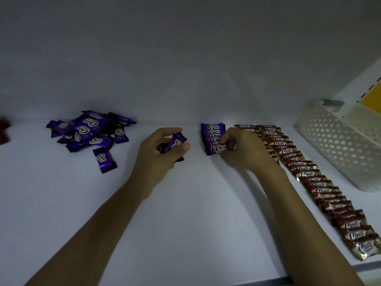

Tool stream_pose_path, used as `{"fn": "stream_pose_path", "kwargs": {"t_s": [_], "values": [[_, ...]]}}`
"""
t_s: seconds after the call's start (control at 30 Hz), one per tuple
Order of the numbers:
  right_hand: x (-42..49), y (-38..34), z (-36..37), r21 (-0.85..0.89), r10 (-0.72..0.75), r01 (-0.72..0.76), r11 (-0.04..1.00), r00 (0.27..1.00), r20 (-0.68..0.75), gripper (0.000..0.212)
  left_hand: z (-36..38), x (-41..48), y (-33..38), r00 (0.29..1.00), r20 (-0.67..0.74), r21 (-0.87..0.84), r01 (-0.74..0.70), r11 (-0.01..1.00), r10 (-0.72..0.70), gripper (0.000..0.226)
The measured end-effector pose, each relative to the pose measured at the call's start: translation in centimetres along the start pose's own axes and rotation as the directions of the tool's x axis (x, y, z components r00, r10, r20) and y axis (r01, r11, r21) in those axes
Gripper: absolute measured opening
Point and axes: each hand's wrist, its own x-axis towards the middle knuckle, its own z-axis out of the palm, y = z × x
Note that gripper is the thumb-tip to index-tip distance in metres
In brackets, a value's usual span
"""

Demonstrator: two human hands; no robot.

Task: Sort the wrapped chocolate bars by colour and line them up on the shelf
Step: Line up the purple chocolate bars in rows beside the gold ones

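Note:
On the white shelf (185,203), a loose pile of purple wrapped bars (88,131) lies at the back left, with one single purple bar (104,159) lying just in front of it. My left hand (158,153) grips a few purple bars (176,142) above the shelf's middle. A short row of purple bars (213,135) runs forward from the back wall. My right hand (241,149) pinches the front bar of that row (218,148). A long row of red bars (321,188) lies to the right.
A white perforated basket (338,145) stands at the back right, beside a yellow panel (371,100). A bit of red wrapper (3,131) shows at the far left edge. The shelf's front edge (268,279) runs along the bottom right.

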Motion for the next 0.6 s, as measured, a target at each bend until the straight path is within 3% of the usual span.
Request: {"fn": "stream_pose_path", "kwargs": {"t_s": [0.07,0.13,0.17,0.23,0.33,0.43,0.5,0.6], "values": [[0.0,-0.4,0.2,0.057,-0.001,0.004,0.998,0.999,-0.049,0.022,0.1,-0.1,0.0,0.999,0.016,0.028,-0.048,0.998,0.048,0.038],[-0.3,-2.0,0.2,0.334,-0.001,0.022,0.942,0.998,-0.064,0.010,0.1,-0.1,0.0,0.995,0.036,0.051,-0.090,0.995,0.089,0.050],[-0.7,-3.2,0.2,0.516,-0.013,0.026,0.856,0.999,-0.030,0.002,0.1,-0.1,-0.1,0.994,0.050,0.049,-0.102,0.994,0.099,0.057],[-1.6,-5.3,0.4,0.725,-0.029,-0.046,0.687,0.996,0.090,0.012,0.1,0.0,-0.4,0.991,0.073,0.044,-0.113,0.993,0.110,0.067],[-2.3,-6.5,1.1,0.809,-0.062,-0.131,0.573,0.977,0.202,0.014,0.0,0.0,-0.8,0.986,0.105,0.085,-0.139,0.987,0.130,0.073],[-2.0,-6.2,0.8,0.890,0.000,-0.148,0.432,0.987,0.164,0.011,0.1,-0.1,-0.8,0.987,0.106,0.129,-0.135,0.982,0.122,0.061],[-1.5,-5.4,0.3,0.880,0.009,-0.038,0.474,0.999,0.038,0.016,0.2,0.0,-0.8,0.993,0.052,0.132,-0.115,0.985,0.109,0.041],[-1.2,-4.2,0.4,0.584,-0.155,0.236,0.777,0.970,-0.186,0.018,0.0,0.5,-1.0,0.993,-0.081,0.080,-0.085,0.993,0.091,0.012]]}}
